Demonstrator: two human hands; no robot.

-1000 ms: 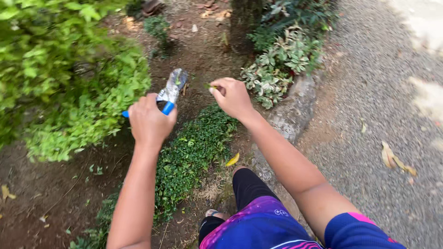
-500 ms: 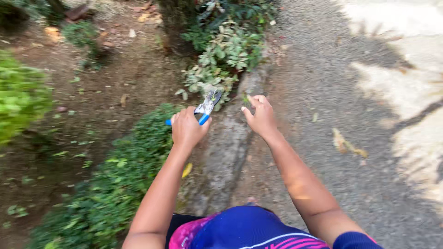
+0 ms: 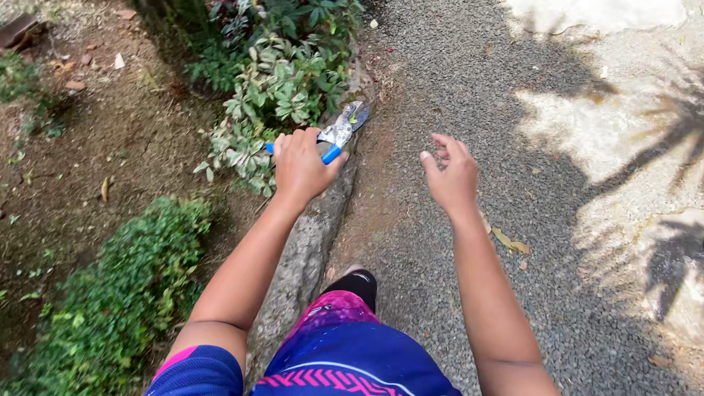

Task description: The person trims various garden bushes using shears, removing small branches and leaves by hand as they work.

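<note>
Pruners (image 3: 343, 130) w/ blue grips clenched in left hand (image 3: 299, 167); right hand (image 3: 451, 176) empty, fingers spread, over gravel path (image 3: 587, 242).

My left hand (image 3: 299, 167) covers most of the blue handles of my pruning shears (image 3: 339, 133). At the upper left of the frame, a brown object (image 3: 15, 29) is cut off by the edge.

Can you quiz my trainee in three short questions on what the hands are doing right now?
1. True or false: the left hand grips pruning shears with blue handles.
2. What does the right hand hold? A) a leaf B) nothing C) a stone
3. Fill in: the right hand hovers over the gravel ____, across a stone curb from the leafy plants.

Key: 1 true. 2 B, its fingers are spread and empty. 3 path.
</note>
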